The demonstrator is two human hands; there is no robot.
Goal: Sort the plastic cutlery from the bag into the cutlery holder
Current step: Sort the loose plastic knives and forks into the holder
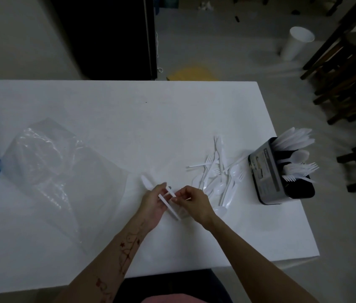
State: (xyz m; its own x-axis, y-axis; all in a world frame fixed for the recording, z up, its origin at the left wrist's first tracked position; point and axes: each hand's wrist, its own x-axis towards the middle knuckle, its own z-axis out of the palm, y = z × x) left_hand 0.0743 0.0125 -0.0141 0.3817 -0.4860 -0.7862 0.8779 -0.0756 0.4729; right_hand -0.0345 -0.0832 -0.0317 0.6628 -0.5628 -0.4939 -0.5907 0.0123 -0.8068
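Table (129,119) matt white, smooth; bag (48,162) thin clear plastic film, glossy, creased; loose cutlery pile (218,176) white plastic, smooth, slight sheen; cutlery holder (268,176) dark with grey printed label, looks semi-gloss; white cup (297,43) on floor matt; stools (347,68) dark wood

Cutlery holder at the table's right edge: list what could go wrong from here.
1. The cutlery holder stands right at the edge of the table; a careless push while dropping pieces in could tip it off.
2. The left hand holds several knives while the right hand picks at them; one may slip.
3. The loose pile mixes forks and spoons, so a piece could land in the wrong compartment.
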